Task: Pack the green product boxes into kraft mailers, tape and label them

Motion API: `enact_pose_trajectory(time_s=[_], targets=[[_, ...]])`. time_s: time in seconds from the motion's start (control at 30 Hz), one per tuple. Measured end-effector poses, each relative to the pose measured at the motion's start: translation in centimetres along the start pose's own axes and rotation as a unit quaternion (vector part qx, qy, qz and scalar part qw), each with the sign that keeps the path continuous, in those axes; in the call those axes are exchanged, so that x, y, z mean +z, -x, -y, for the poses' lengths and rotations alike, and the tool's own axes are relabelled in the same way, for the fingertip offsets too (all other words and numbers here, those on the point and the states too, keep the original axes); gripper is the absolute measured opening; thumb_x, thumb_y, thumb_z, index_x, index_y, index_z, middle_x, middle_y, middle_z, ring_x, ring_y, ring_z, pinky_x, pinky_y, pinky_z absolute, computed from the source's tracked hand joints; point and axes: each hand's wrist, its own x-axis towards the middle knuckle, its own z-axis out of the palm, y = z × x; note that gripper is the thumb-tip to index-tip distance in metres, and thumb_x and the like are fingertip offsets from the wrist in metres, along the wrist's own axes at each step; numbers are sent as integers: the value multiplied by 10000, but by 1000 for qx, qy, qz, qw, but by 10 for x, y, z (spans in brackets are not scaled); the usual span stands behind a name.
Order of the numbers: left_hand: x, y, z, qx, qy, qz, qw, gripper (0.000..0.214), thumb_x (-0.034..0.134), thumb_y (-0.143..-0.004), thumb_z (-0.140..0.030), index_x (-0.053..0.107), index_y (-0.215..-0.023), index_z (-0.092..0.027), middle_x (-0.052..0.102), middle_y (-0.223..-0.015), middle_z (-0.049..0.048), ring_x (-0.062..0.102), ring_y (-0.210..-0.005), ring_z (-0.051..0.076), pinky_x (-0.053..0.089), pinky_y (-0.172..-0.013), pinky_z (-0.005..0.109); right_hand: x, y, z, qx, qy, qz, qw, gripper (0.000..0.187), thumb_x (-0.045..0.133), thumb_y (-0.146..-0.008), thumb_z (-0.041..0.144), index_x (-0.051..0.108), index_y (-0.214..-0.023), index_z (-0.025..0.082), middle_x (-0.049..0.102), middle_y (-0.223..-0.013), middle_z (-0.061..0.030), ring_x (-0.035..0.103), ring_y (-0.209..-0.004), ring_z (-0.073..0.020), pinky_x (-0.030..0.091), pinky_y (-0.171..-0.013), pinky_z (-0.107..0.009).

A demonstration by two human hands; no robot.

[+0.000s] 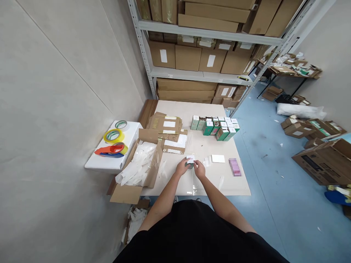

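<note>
My left hand (182, 168) and my right hand (199, 169) meet over the near part of the beige table (205, 146). Both are closed on a small green box with a white top (190, 161), held between them just above the tabletop. A clear plastic bag (195, 184) lies flat under and in front of my hands. To the right lie a white card (218, 158) and a blurred pink item (235, 167). Several green and white boxes (215, 127) stand grouped at the table's far side.
An open cardboard carton of clear bags (139, 164) sits at the table's left edge. Flattened cartons (168, 131) lie behind it. Tape rolls (113, 136) and a red tape dispenser (109, 150) rest on a white stand. Shelving with cartons (203, 58) stands behind; more boxes (318, 160) litter the blue floor.
</note>
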Motion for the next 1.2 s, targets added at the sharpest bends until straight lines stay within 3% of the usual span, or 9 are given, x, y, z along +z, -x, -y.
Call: enact_pose_trajectory(time_s=[0.13,0.27,0.43,0.63,0.77,0.9,1.03,1.2], targets=[[5,8,5,-25,-54,30,998,542,578,-955,-276,557,-1494,-332,439,-1626,100,575,-1360,318,447,-1127,472,0,9,-3,-29,57,30,998,411,464,-926,189,655,-1287,228,703,-1290,-84,643,-1191,-238,503,-1027,-370],[19,16,14,-24,-28,25,999,669,594,-937,-262,429,-1579,-351,416,-1639,102,555,-1383,322,455,-1126,478,7,18,-7,-53,46,32,997,536,505,-852,132,599,-1374,210,671,-1360,-107,597,-1293,-258,477,-1096,-406],[22,8,22,-2,86,3,996,801,605,-806,-105,458,-1560,-330,523,-1567,59,500,-1443,273,415,-1190,448,24,12,-3,26,-76,21,997,617,495,-787,147,547,-1390,266,679,-1364,-59,655,-1262,-230,554,-1022,-404],[-14,-22,24,-6,163,-39,986,777,572,-781,-97,500,-1527,-298,623,-1467,67,557,-1390,267,458,-1157,448,47,-26,25,46,-150,35,987,636,455,-779,157,520,-1405,253,678,-1362,-68,641,-1299,-212,566,-1000,-376],[-31,-27,32,-9,150,-28,988,846,578,-720,-51,492,-1529,-285,595,-1499,80,555,-1391,261,441,-1176,454,60,-42,39,59,-122,40,990,630,464,-776,163,528,-1397,243,656,-1398,-68,649,-1270,-220,538,-1050,-396],[-38,-22,36,9,94,-35,995,833,560,-673,-29,566,-1473,-260,570,-1521,74,521,-1420,263,422,-1203,445,56,-42,40,61,-54,25,996,568,472,-773,179,573,-1330,224,682,-1326,-88,634,-1265,-259,501,-1086,-428],[-49,-16,26,-8,87,-79,993,851,557,-690,-30,530,-1509,-261,536,-1551,77,469,-1456,284,399,-1218,485,46,-36,55,25,-34,-35,998,599,475,-779,198,545,-1373,204,628,-1396,-124,551,-1349,-289,448,-1135,-447],[-87,1,6,-34,244,-171,954,844,523,-787,-74,393,-1592,-292,552,-1516,98,631,-1234,242,506,-1067,429,53,-32,112,-75,-99,-70,990,584,472,-785,216,547,-1363,188,626,-1377,-131,559,-1302,-294,441,-1118,-476]])
